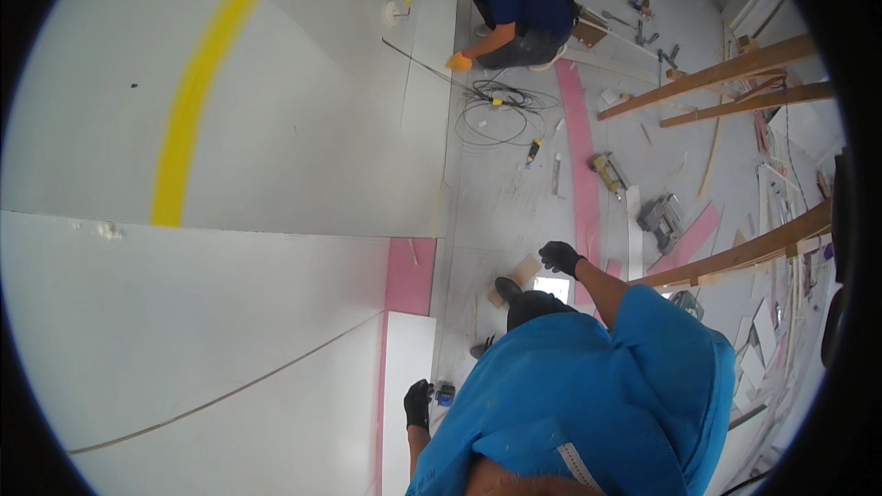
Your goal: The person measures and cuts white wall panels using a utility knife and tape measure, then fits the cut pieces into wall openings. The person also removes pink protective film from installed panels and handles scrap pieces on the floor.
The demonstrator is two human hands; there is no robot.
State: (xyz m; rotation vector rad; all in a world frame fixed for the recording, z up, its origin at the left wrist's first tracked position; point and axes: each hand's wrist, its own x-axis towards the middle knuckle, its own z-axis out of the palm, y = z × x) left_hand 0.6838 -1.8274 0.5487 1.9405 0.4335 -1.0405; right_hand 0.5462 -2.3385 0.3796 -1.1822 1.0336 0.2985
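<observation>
Beside the narrow white board (407, 386) on the floor, the left hand (418, 402), in a black glove, hangs just next to a small blue tool (446, 394); whether it grips anything I cannot tell. Farther from the board, the right hand (559, 257), also gloved, hovers loosely curled and holding nothing, above a bright white square (551, 287) and a wood scrap (522, 274).

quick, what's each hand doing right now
left hand: gloved, beside a small blue tool; grip cannot be told
right hand: gloved, curled, holding nothing visible
</observation>
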